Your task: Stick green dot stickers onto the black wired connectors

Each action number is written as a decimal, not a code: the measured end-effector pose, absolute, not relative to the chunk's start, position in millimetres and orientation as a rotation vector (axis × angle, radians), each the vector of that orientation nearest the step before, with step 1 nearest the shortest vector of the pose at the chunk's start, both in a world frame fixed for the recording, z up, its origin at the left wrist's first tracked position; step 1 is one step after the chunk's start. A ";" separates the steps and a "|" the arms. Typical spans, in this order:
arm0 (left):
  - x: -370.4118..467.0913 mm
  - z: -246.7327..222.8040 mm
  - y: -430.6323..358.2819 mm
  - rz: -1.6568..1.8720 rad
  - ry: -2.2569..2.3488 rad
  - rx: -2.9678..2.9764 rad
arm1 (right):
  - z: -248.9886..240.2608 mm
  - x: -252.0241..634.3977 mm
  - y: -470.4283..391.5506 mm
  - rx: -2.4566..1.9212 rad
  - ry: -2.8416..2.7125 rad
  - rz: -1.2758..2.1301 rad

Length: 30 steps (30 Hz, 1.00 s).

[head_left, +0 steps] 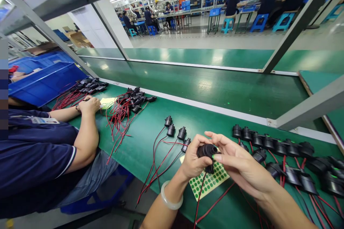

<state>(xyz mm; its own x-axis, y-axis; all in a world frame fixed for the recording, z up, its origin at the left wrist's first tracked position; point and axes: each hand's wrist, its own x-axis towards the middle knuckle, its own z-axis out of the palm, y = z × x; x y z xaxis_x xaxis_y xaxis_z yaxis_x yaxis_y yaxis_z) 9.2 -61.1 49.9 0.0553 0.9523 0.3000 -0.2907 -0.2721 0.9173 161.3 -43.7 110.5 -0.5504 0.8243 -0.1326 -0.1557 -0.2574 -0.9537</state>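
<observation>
My left hand [194, 157], with a pale bangle at its wrist, is wrapped round a black cylindrical part [206, 150] that has red and black wires hanging down. Beside it, my right hand [233, 157] has its thumb and fingers at the part's right end, where a small green dot [214, 156] shows at the thumb tip. Under both hands lies a pale yellow sheet [200, 188] of green round stickers. Left of my hands stand several black parts [182, 133] with wires.
Rows of black wired parts [268, 141] lie at the right. A co-worker's hands [90, 105] are at the left, near a pile of parts [134, 100] and a blue bin [48, 82]. A metal post [309, 103] rises at the right edge of the green table [145, 143].
</observation>
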 end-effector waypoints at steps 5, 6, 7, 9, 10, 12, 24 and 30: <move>8.5 40.0 -60.0 1.483 0.789 1.221 | 102.5 159.8 -45.6 -0.851 -1.294 1.787; 8.3 37.6 -59.8 1.484 0.798 1.215 | 101.5 159.7 -47.0 -0.862 -1.341 1.684; 8.1 35.4 -59.6 1.484 0.804 1.209 | 101.2 159.9 -48.9 -0.886 -1.410 1.530; 7.9 32.7 -59.4 1.482 0.807 1.202 | 102.9 160.6 -53.5 -0.937 -1.577 1.118; 7.9 32.3 -59.4 1.478 0.803 1.200 | 104.8 161.2 -55.9 -0.940 -1.660 0.908; 8.1 33.3 -59.8 1.466 0.786 1.198 | 109.1 162.1 -59.6 -0.881 -1.812 0.582; 8.2 46.6 -61.4 1.418 0.857 1.244 | 103.1 159.4 -52.0 -0.583 -2.060 0.160; 9.7 45.6 -59.8 1.454 0.773 1.123 | 109.1 160.6 -47.3 -0.538 -2.040 0.512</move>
<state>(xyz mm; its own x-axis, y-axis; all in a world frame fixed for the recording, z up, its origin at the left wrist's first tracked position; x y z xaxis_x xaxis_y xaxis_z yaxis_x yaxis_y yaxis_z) 9.7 -59.8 45.6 0.0378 0.9735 0.2257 -0.3576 -0.1977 0.9127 160.6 -47.3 109.1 -0.4684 0.5590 0.6842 0.1699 0.8169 -0.5511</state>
